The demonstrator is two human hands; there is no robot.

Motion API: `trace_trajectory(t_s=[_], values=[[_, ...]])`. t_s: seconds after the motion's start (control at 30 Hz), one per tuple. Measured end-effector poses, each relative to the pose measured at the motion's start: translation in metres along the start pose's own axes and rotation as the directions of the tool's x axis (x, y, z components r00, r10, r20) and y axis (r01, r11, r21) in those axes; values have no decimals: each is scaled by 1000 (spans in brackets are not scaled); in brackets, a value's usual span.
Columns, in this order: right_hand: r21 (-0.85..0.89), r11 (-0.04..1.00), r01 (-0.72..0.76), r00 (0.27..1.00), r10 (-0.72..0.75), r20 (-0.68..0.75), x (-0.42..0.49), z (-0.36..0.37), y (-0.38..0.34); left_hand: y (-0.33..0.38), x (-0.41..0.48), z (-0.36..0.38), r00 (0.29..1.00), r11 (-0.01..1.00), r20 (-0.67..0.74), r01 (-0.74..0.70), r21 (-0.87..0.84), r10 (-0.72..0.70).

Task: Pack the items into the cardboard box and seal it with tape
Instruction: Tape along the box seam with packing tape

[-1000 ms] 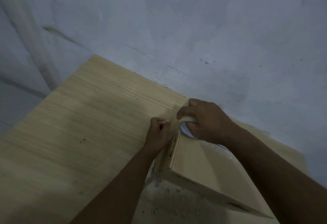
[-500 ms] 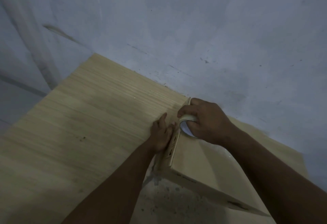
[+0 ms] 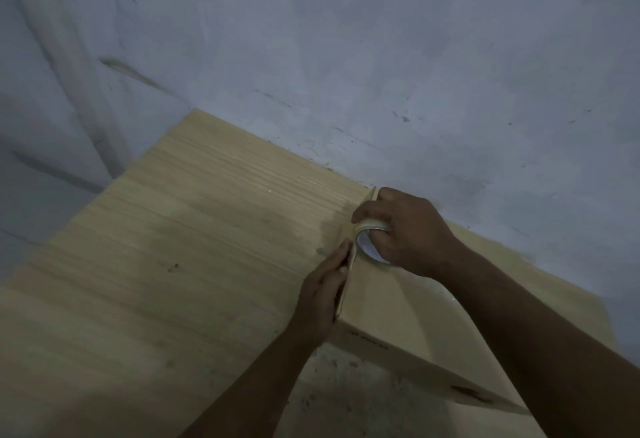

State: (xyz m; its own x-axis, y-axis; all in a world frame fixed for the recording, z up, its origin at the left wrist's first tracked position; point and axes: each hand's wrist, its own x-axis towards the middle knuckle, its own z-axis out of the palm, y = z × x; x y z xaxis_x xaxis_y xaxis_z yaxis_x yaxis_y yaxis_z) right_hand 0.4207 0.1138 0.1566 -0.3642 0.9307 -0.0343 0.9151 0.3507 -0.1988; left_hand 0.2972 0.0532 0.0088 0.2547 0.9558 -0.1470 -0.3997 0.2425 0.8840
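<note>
Nearest us, the closed cardboard box (image 3: 391, 313) lies flat on the bench (image 3: 173, 264), its near edge towards us and its long top running away to the wall. We judge it light and fairly stiff at its folded edges, but its broad top panel will likely give if we lean on the middle, so the edges and corners are where to brace it. Our left hand (image 3: 322, 295) does that: it lies flat with fingers straight against the left side wall of the box, pressing and gripping nothing. A glossy strip seems to run down the top; in this dim light we cannot tell where it ends. Farther on, our right hand (image 3: 408, 233) is curled round the tape roll (image 3: 372, 225), which stands on edge at the far left part of the top, just beside the left fingertips (image 3: 344, 247). The roll is small, rigid and light; we think the tape will cling and twist if let slack, so holding it by the rim with a thumb over the band suits it. Beyond the hands, bare bench meets the scuffed grey wall (image 3: 346, 56).
</note>
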Motion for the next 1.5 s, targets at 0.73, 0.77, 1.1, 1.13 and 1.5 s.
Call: trace_trajectory(t_s=[0.73, 0.77, 1.1, 1.13, 1.5], values=[[25, 985, 172, 985, -171, -35, -7, 3, 19, 31, 23, -10, 966, 885, 232, -12, 466, -109], [26, 982, 185, 982, -184, -37, -7, 4, 19, 34, 24, -11, 966, 864, 243, -46, 501, -89], [90, 986, 138, 990, -140, 14, -7, 1, 21, 58, 74, -31, 913, 486, 399, -308, 818, -92], [85, 988, 131, 991, -133, 30, -7, -1, 21, 62, 75, -31, 911, 471, 403, -319, 822, -85], [-38, 993, 113, 987, -108, 118, -10, -12, 23, 64, 80, -31, 913, 468, 406, -346, 813, -31]])
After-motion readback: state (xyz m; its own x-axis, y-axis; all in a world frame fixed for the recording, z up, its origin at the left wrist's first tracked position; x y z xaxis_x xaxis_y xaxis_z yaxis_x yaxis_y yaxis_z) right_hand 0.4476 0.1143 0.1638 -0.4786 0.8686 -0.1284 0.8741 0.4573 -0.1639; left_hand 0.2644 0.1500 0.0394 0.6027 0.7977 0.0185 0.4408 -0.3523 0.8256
